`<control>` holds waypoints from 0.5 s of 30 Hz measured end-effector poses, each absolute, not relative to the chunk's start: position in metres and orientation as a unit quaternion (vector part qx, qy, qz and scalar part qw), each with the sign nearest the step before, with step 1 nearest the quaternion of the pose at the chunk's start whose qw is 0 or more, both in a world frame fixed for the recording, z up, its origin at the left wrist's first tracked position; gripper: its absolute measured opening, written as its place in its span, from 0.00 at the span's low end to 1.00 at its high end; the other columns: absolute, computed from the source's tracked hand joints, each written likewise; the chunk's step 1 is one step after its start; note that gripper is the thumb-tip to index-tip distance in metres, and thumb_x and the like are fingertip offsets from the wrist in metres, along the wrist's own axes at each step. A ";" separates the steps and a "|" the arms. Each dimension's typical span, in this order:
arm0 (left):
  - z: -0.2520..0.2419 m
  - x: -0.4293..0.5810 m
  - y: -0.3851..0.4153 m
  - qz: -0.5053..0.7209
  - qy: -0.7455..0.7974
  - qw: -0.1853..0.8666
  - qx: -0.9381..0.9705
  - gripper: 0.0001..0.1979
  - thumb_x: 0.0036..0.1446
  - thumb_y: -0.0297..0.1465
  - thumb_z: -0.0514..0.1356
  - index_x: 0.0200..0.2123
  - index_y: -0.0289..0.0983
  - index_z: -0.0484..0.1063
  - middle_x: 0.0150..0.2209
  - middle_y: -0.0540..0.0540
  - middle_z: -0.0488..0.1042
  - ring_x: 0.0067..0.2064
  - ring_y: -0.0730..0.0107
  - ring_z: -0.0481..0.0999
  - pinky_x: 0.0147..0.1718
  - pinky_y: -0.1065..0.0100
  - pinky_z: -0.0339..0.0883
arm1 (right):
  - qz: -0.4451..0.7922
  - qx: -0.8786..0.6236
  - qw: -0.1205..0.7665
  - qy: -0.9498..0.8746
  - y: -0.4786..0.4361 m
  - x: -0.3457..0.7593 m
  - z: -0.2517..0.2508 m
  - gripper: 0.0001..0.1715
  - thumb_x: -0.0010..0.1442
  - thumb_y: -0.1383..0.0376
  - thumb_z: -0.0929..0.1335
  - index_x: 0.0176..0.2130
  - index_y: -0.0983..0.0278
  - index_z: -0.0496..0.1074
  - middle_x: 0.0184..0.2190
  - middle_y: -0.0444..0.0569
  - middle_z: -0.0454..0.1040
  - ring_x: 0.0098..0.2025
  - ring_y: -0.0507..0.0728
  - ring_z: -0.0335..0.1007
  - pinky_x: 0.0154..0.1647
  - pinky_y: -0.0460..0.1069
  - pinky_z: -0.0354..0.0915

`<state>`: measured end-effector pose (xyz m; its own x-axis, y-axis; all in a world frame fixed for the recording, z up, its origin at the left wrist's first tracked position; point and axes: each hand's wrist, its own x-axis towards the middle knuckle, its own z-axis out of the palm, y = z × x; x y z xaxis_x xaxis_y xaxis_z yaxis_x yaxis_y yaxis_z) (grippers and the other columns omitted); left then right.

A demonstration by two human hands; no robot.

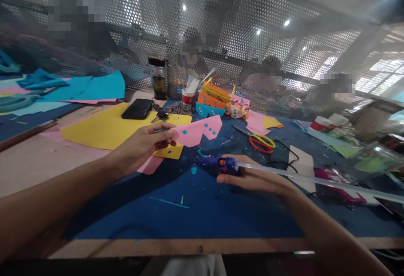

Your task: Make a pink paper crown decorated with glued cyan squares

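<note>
one pink cutout (196, 132) pinched in left hand (153, 139), one glue gun (224, 164) clasped in right hand (249, 178).

**No readable lettering**

I can read no word, brand, number or sign in this view. The far red-and-white cup (188, 98) is too small for me to make out any print. On the near purple glue gun (212, 162) and the magenta-and-white object (341, 187) to the right, I cannot tell any lettering either.
</note>
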<state>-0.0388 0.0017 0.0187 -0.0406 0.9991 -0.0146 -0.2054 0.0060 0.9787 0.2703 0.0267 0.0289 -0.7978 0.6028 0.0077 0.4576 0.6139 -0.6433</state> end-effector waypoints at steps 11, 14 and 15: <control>0.020 -0.040 0.001 0.557 0.463 0.541 0.428 0.09 0.51 0.33 0.72 0.36 0.39 0.80 0.33 0.51 0.79 0.35 0.72 0.75 0.36 0.72 0.67 | 0.274 -0.315 0.112 -0.902 0.032 0.278 0.031 0.20 0.64 0.48 0.69 0.36 0.63 0.70 0.32 0.43 0.70 0.33 0.53 0.65 0.30 0.47 0.61; 0.020 -0.040 0.001 0.558 0.461 0.542 0.428 0.08 0.51 0.33 0.71 0.36 0.39 0.80 0.32 0.51 0.79 0.34 0.72 0.75 0.35 0.71 0.67 | 0.282 -0.303 0.104 -0.904 0.032 0.278 0.032 0.19 0.64 0.49 0.69 0.36 0.63 0.70 0.32 0.43 0.72 0.32 0.53 0.66 0.29 0.46 0.60; 0.020 -0.040 0.001 0.557 0.461 0.544 0.426 0.08 0.51 0.32 0.72 0.36 0.39 0.80 0.32 0.51 0.79 0.34 0.72 0.75 0.35 0.71 0.67 | 0.285 -0.299 0.097 -0.906 0.032 0.278 0.032 0.19 0.64 0.49 0.69 0.36 0.63 0.71 0.32 0.44 0.72 0.32 0.53 0.66 0.30 0.47 0.61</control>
